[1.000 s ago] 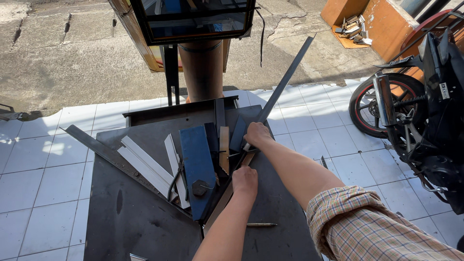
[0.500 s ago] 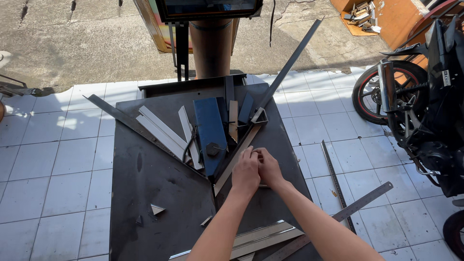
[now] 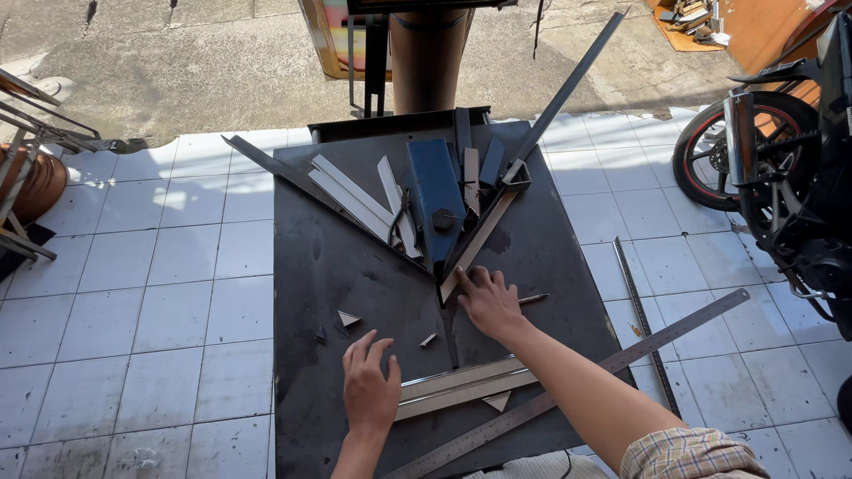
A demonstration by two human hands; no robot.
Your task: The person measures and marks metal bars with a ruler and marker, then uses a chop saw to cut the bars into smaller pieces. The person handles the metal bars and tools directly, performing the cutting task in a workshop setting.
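Hands rest flat, fingers spread, on a dark metal table; right hand touches the near end of a slanted metal strip; left hand lies beside two flat bars; white floor tiles surround it; a motorcycle stands right.

Both hands lie flat on the dark counter: right hand at the metal strip, left hand beside long bars.

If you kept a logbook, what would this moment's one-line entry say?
left hand: flat on dark metal table, beside angle bars | right hand: at lower tip of slanted metal strip | long steel ruler: under right forearm
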